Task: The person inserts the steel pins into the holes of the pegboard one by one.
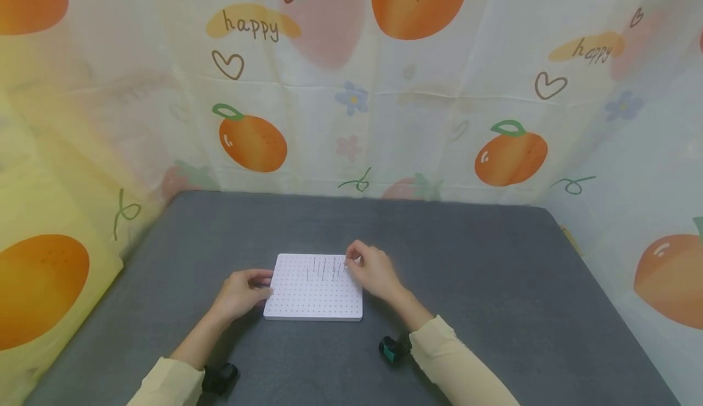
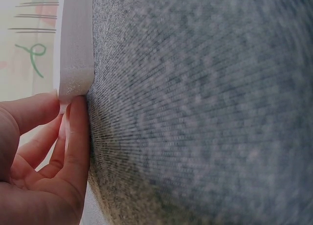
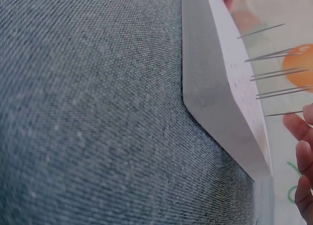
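Note:
A white board (image 1: 313, 301) with rows of small holes lies flat on the dark table. My left hand (image 1: 240, 293) grips its left edge; in the left wrist view, thumb and fingers pinch the board's corner (image 2: 76, 54). Several thin dark pins (image 1: 324, 267) stand upright in the board's far half, some leaning slightly. At the far right of the board, my right hand (image 1: 374, 271) pinches one more thin pin (image 3: 283, 113) between thumb and forefinger. This pin's lower end meets the board's surface in the right wrist view; whether it sits in a hole I cannot tell.
The grey tabletop (image 1: 467, 259) extends around the board on all sides. Black wrist cameras hang beneath both forearms, the right one (image 1: 392, 349) close to the table. A fruit-patterned curtain (image 1: 406, 149) encloses the table's back and sides.

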